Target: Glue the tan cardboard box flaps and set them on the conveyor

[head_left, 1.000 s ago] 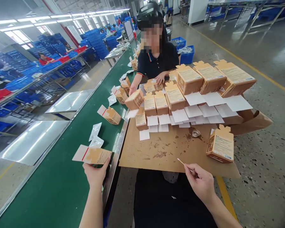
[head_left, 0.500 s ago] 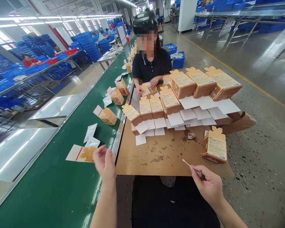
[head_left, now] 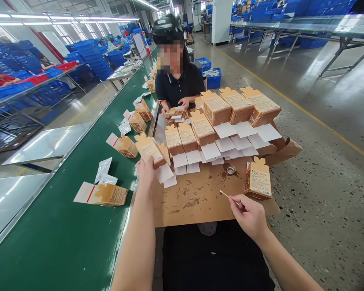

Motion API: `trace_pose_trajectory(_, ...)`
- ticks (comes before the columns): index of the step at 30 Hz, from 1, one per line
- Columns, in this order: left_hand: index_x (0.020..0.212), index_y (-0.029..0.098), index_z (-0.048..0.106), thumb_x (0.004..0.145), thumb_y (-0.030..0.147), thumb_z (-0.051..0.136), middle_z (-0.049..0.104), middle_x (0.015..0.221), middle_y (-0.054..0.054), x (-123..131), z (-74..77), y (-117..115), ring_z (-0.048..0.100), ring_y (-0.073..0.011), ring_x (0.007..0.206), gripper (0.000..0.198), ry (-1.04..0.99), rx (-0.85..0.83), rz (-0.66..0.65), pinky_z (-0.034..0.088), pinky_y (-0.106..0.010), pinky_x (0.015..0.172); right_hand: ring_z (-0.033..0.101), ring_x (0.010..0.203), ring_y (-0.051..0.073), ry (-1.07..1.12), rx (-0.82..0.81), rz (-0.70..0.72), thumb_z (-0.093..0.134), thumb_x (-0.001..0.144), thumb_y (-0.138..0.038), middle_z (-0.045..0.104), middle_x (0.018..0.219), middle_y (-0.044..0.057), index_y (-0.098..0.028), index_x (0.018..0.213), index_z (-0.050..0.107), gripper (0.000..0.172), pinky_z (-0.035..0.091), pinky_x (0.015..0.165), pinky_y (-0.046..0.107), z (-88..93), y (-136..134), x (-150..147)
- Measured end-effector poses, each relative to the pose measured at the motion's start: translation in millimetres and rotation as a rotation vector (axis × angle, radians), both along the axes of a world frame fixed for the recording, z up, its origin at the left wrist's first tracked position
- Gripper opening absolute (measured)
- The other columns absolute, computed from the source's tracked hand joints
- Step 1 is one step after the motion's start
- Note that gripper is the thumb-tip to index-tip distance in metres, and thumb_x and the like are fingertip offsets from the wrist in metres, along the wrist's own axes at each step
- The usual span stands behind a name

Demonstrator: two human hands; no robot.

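My left hand (head_left: 146, 171) reaches forward and grips a tan carton (head_left: 150, 150) with a white open flap at the near end of a row of cartons on the brown cardboard sheet (head_left: 200, 198). My right hand (head_left: 248, 215) pinches a thin stick with a pale tip (head_left: 224, 194) above the sheet's near edge. One upright tan carton (head_left: 258, 179) stands just beyond my right hand. A small clear dish (head_left: 231, 170) sits on the stained cardboard. A flat-lying carton (head_left: 104, 194) rests on the green conveyor belt (head_left: 57, 238) to my left.
A person in a dark polo shirt (head_left: 177, 87) sits opposite, handling a carton. Several more tan cartons (head_left: 230, 107) are stacked with white flaps out. Further cartons and clear bags (head_left: 104, 169) lie along the belt. Blue crates (head_left: 214, 76) stand behind.
My left hand let go of the carton on the belt, swung right and forward, and took hold of a carton in the row. My right hand stayed put with the stick.
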State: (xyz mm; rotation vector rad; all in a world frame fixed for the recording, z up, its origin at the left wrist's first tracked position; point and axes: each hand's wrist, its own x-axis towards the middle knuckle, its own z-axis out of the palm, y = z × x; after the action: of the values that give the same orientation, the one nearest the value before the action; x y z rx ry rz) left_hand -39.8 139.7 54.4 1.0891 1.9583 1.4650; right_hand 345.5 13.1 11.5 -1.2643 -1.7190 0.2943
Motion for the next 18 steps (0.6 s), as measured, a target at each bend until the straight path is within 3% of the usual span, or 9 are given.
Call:
trace_pose_trajectory(3, 0.167, 0.03, 0.066, 0.098, 0.068, 0.078, 0.073, 0.164, -0.013, 17, -1.0, -67, 0.063, -0.0376, 0.164, 0.08, -0.312, 0.175, -0.095, 0.054, -0.052, 0.136, 0.05, 0.049, 0.011, 0.007, -0.067, -0.004, 0.07, 0.113, -0.033, 0.052, 0.057, -0.007, -0.023, 0.083, 0.082, 0.034, 0.044, 0.054, 0.024, -3.6, -10, 0)
trace_pose_trajectory(5, 0.161, 0.029, 0.071, 0.089, 0.068, 0.089, 0.079, 0.159, -0.015, 34, -11.2, -107, 0.072, -0.0431, 0.155, 0.084, -0.492, 0.131, -0.173, 0.062, -0.059, 0.127, 0.05, 0.049, 0.011, 0.002, -0.103, 0.011, 0.068, 0.115, -0.035, 0.054, 0.058, -0.007, -0.023, 0.083, 0.082, 0.037, 0.044, 0.054, 0.025, -7.4, -15, -3)
trace_pose_trajectory(7, 0.149, 0.026, 0.077, 0.078, 0.066, 0.101, 0.084, 0.149, -0.018, 51, -27.4, -133, 0.078, -0.0463, 0.146, 0.085, -0.6, 0.0, -0.187, 0.066, -0.063, 0.12, 0.052, 0.05, 0.013, -0.023, -0.111, 0.057, 0.066, 0.116, -0.034, 0.058, 0.059, -0.005, -0.024, 0.086, 0.082, 0.036, 0.045, 0.056, 0.026, -13.4, -18, -12)
trace_pose_trajectory(9, 0.138, 0.023, 0.079, 0.07, 0.064, 0.109, 0.086, 0.144, -0.019, 65, -44.4, -143, 0.08, -0.045, 0.141, 0.085, -0.618, -0.108, -0.196, 0.067, -0.061, 0.119, 0.057, 0.053, 0.014, -0.074, -0.102, 0.141, 0.064, 0.116, -0.029, 0.064, 0.061, -0.004, -0.024, 0.088, 0.082, 0.034, 0.047, 0.06, 0.026, -21.9, -22, -27)
trace_pose_trajectory(12, 0.129, 0.024, 0.076, 0.068, 0.067, 0.112, 0.086, 0.142, -0.018, 72, -60.5, -139, 0.082, -0.0409, 0.137, 0.083, -0.554, -0.162, -0.244, 0.067, -0.055, 0.118, 0.058, 0.055, 0.014, -0.174, -0.069, 0.256, 0.062, 0.111, -0.017, 0.067, 0.061, -0.004, -0.025, 0.086, 0.077, 0.031, 0.044, 0.064, 0.027, -37.0, -27, -56)
trace_pose_trajectory(18, 0.131, 0.024, 0.07, 0.072, 0.063, 0.113, 0.084, 0.142, -0.017, 65, -59.2, -137, 0.084, -0.0369, 0.133, 0.083, -0.5, -0.18, -0.301, 0.067, -0.053, 0.117, 0.049, 0.054, 0.013, -0.345, -0.002, 0.309, 0.058, 0.104, -0.006, 0.062, 0.06, -0.004, -0.025, 0.073, 0.061, 0.037, 0.033, 0.065, 0.031, -52.9, -34, -83)
